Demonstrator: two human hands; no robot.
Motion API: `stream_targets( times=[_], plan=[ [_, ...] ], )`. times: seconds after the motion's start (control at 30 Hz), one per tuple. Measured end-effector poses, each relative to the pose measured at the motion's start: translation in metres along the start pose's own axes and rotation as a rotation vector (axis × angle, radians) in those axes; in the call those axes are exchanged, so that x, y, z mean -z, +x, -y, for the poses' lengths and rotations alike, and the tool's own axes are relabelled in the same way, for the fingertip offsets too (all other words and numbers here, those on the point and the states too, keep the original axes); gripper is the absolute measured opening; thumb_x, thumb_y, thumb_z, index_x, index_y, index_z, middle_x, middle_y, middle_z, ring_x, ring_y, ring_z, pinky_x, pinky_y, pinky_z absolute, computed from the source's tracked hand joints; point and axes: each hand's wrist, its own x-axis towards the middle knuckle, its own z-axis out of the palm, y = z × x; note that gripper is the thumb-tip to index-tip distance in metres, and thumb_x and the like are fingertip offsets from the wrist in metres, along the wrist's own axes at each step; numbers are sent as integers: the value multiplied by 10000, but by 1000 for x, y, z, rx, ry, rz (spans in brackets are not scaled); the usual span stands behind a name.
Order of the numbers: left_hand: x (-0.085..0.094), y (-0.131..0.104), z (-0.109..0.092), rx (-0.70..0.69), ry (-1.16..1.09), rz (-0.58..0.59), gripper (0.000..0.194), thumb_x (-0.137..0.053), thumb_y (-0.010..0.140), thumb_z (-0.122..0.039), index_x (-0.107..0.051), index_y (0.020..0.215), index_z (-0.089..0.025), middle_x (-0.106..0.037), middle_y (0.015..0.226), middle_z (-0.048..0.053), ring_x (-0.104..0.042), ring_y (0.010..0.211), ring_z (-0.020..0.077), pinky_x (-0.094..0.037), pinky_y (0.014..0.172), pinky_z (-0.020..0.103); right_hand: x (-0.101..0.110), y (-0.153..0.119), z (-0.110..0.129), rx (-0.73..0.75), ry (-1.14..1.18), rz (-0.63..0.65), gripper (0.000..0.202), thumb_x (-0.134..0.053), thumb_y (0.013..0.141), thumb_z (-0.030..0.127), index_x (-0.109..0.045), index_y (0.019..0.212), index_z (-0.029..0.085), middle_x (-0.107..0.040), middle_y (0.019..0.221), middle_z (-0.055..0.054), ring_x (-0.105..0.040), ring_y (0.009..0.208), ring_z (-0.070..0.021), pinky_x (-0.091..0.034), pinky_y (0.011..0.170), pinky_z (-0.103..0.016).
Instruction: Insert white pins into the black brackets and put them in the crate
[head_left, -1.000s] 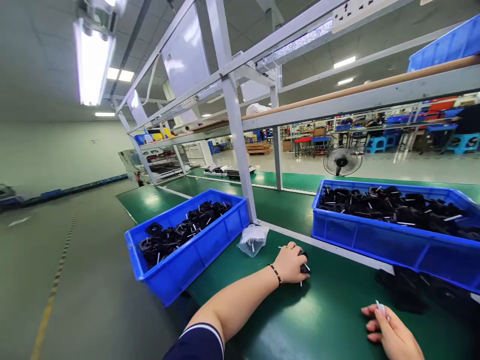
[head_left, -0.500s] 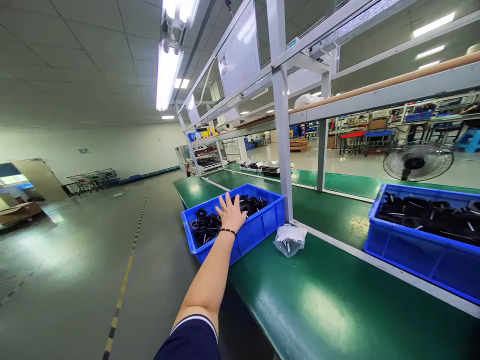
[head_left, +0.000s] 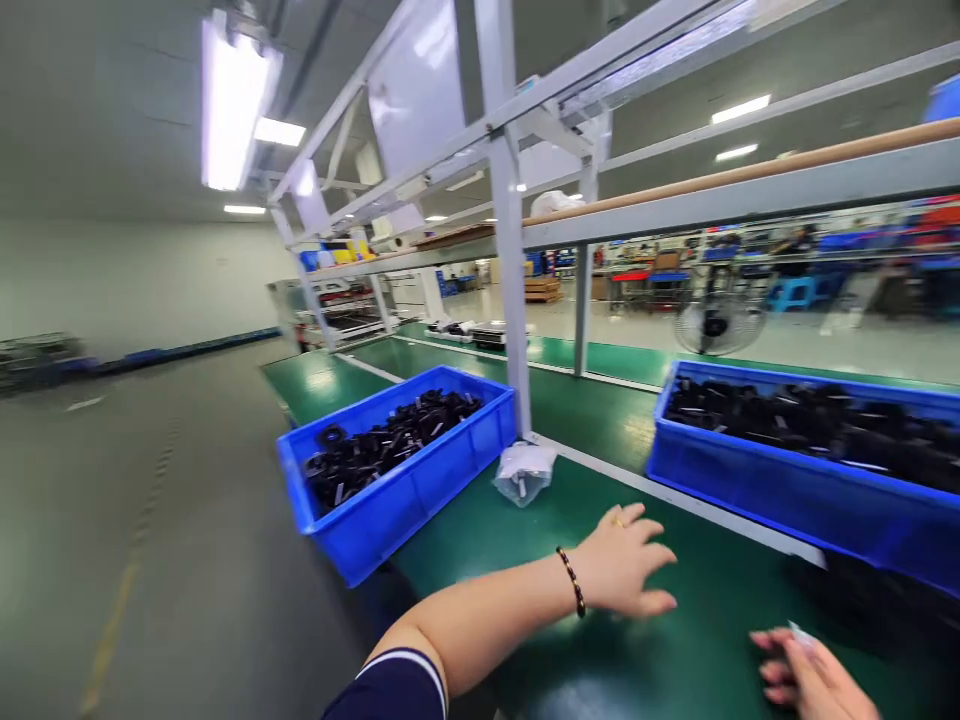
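Note:
My left hand (head_left: 626, 562) is over the green bench top (head_left: 600, 500), fingers spread and holding nothing. Lower right, my right hand (head_left: 814, 675) has its fingers curled in a pinch on a small pale piece (head_left: 801, 634), too blurred to name. To the left stands a blue bin (head_left: 427, 490) filled with black parts (head_left: 397, 435). A clear plastic bag (head_left: 525, 472) lies beside it. Another blue bin (head_left: 795, 490) with black parts is at the right, and a dark blurred item (head_left: 877, 605) lies in front of it.
A white frame post (head_left: 510, 300) rises behind the bag and carries a long shelf (head_left: 720, 200). Behind the right bin is a fan (head_left: 709, 325). Open floor (head_left: 210, 560) borders the bench on the left.
My left hand has moved from the left bin's black parts to the right, over the bench. My right hand has come into view. The camera has turned right.

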Motion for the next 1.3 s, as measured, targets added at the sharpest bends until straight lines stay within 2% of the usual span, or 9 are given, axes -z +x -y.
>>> stream_targets(
  times=[0.1, 0.17, 0.4, 0.6, 0.77, 0.87, 0.93, 1.1, 1.3],
  plan=[
    [-36, 20, -40, -167, -185, 95, 670, -450, 755, -630, -355, 1313, -272, -371, 1359, 88, -188, 1310, 333, -194, 1037, 541, 0, -4, 15, -76, 93, 7, 614, -535, 539, 760, -558, 723, 175, -581, 551, -15, -525, 434, -147, -459, 391, -265],
    [-57, 28, -53, -163, -289, 128, 746, -417, 753, -659, -228, 1372, -286, -300, 1408, 94, -146, 1326, 335, -161, 1046, 550, -2, -6, 21, -67, 112, -24, 588, -517, 586, 744, -556, 734, 176, -519, 479, 26, -489, 407, -127, -440, 394, -249],
    [-102, 44, -38, -17, -411, 187, 626, -524, 726, -579, -405, 1271, -295, -318, 1408, 58, -165, 1328, 297, -136, 1074, 527, -6, -5, 25, -38, 141, -69, 539, -470, 674, 711, -543, 720, 179, -560, 585, 9, -469, 406, -105, -401, 378, -232],
    [-109, 56, -28, 212, -765, -109, 214, -551, 727, -237, -628, 922, -197, -592, 1083, 59, -468, 1104, 201, -359, 987, 373, -12, -11, 31, 59, -40, -171, 558, -385, 738, 701, -574, 711, 177, -553, 563, -15, -502, 461, -137, -442, 447, -259],
    [-104, 60, -24, 250, -976, -248, 131, -497, 735, -178, -619, 783, -185, -635, 852, 34, -552, 855, 163, -441, 824, 325, -23, -16, 45, 220, -285, -148, 426, -329, 840, 537, -584, 761, 204, -643, 793, -69, -603, 741, -196, -496, 702, -306],
    [-101, 60, -22, 260, -1012, -259, 131, -483, 744, -182, -614, 756, -186, -633, 815, 31, -552, 826, 164, -437, 800, 318, -16, 10, 64, 278, -568, -111, 358, -283, 859, 413, -578, 803, 217, -645, 862, -64, -593, 847, -188, -472, 784, -295],
    [-100, 61, -22, 269, -1019, -257, 134, -479, 747, -185, -613, 744, -185, -630, 804, 32, -552, 817, 165, -434, 796, 318, 0, 41, 76, 236, -750, -190, 315, -302, 841, 345, -587, 846, 212, -639, 915, -68, -563, 936, -195, -420, 876, -322],
    [-101, 62, -22, 267, -1041, -272, 140, -473, 743, -170, -612, 747, -186, -621, 830, 37, -553, 833, 163, -438, 805, 317, 52, 115, 83, 10, -880, -414, 287, -316, 806, 219, -599, 792, 172, -595, 1024, -162, -373, 1173, -340, -198, 943, -605],
    [-102, 63, -14, 324, -1066, -284, 153, -503, 729, -184, -615, 834, -187, -564, 1047, 74, -508, 1044, 197, -390, 936, 365, 58, 124, 61, -86, -888, -364, 234, -368, 767, 223, -576, 661, 211, -614, 969, -119, -425, 1121, -349, -317, 850, -587]
  ],
)
